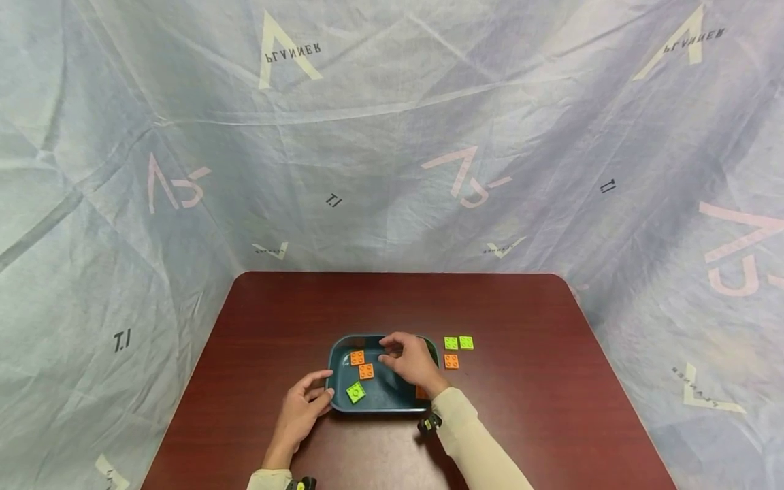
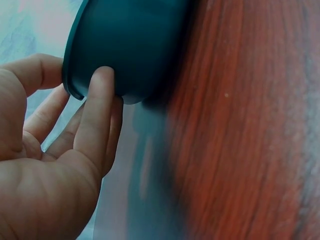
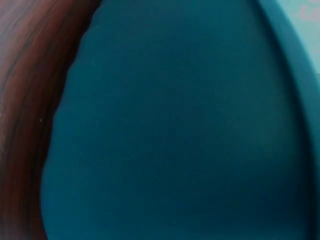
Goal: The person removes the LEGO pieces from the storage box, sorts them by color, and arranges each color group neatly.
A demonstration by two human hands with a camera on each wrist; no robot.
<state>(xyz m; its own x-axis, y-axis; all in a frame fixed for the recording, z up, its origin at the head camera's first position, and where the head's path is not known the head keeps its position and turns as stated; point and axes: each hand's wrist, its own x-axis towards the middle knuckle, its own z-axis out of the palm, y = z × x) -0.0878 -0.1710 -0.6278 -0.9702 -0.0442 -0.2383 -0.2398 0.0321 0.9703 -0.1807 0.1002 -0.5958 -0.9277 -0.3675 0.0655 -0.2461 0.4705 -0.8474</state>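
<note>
While I stand and watch, the person's left hand point(image 1: 300, 412) holds the left end of the dark teal tray point(image 1: 382, 410), its fingers partly bent against the rim and the outer wall. The right hand point(image 1: 413, 362) is above the right half of this tray; its thumb and forefinger are parted, and only tray floor is visible between them. Toward the left side inside lie two orange blocks point(image 1: 365, 371) and, nearer to the near left corner, one turned green block point(image 1: 355, 392). A reddish-orange block point(image 1: 421, 393) shows partly below the right wrist. Just outside the right rim are two lime blocks point(image 1: 450, 343), with a single orange block point(image 1: 451, 361) on their near side. Red-brown table point(image 1: 533, 388) stretches widely from the tray to its far, left and right edges.
</note>
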